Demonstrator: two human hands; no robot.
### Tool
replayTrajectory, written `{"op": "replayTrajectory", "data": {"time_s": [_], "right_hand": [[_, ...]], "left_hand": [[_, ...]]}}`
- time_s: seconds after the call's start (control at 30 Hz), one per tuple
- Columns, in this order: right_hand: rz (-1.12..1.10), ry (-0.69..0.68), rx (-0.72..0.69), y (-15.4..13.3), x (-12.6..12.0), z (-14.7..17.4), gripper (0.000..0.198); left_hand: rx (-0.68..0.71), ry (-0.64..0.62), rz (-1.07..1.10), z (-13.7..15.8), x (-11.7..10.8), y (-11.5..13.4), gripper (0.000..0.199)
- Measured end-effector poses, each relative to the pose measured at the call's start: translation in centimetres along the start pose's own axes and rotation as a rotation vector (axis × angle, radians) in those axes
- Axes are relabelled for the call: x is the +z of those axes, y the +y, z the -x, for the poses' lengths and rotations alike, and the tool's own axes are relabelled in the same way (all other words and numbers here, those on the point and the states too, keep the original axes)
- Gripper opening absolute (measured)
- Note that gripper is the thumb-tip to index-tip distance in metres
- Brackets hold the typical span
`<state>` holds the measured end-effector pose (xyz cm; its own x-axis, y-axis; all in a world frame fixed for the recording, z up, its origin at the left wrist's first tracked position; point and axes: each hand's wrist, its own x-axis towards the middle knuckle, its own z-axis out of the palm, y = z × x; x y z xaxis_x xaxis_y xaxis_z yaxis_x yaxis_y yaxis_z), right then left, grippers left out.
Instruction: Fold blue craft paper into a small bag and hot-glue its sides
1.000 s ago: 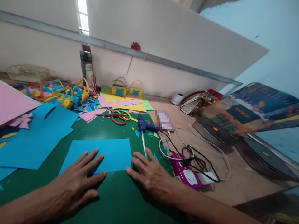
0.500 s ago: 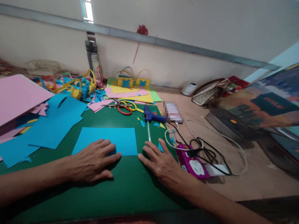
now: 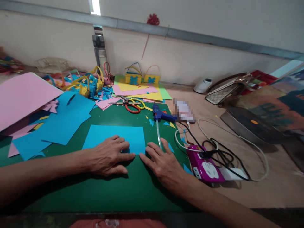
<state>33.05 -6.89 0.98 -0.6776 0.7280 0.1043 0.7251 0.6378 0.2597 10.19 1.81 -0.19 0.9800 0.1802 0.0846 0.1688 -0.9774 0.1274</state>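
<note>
A rectangular blue sheet of paper (image 3: 114,133) lies flat on the green cutting mat (image 3: 114,193). My left hand (image 3: 108,156) rests palm down over the sheet's near edge, its fingers stretched out and apart. At the sheet's near right corner is my right hand (image 3: 163,163), fingers spread, the index fingertip by the edge. Neither hand grips anything. Just beyond my right hand lies a blue glue gun (image 3: 163,116) with a clear glue stick (image 3: 158,131) poking out toward me. Scissors (image 3: 133,106) with red and yellow handles lie behind the sheet.
Pink board (image 3: 26,95) and cut blue sheets (image 3: 68,122) are piled at left. Small paper bags (image 3: 133,78) stand at the back. To the right are a purple power strip (image 3: 205,166) with tangled cables, a pixelated phone-like object (image 3: 184,110), a dark case (image 3: 249,125) and a handbag (image 3: 223,91).
The view has shifted, so the whole scene sits further right. My left hand has come closer to my right hand along the sheet's near edge.
</note>
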Motion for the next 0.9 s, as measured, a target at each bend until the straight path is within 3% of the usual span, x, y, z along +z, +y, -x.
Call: {"op": "replayTrajectory", "data": {"time_s": [0.33, 0.5, 0.9], "right_hand": [[-0.027, 0.059, 0.015, 0.4, 0.1, 0.6, 0.038], [-0.013, 0.081, 0.006, 0.5, 0.0, 0.4, 0.040], [0.009, 0.107, -0.013, 0.7, 0.4, 0.3, 0.046]], "left_hand": [[-0.011, 0.102, -0.036, 5.2, -0.1, -1.9, 0.039], [-0.029, 0.079, -0.079, 7.8, -0.4, -2.5, 0.030], [-0.087, 0.172, -0.118, 12.4, -0.5, -3.3, 0.023]]}}
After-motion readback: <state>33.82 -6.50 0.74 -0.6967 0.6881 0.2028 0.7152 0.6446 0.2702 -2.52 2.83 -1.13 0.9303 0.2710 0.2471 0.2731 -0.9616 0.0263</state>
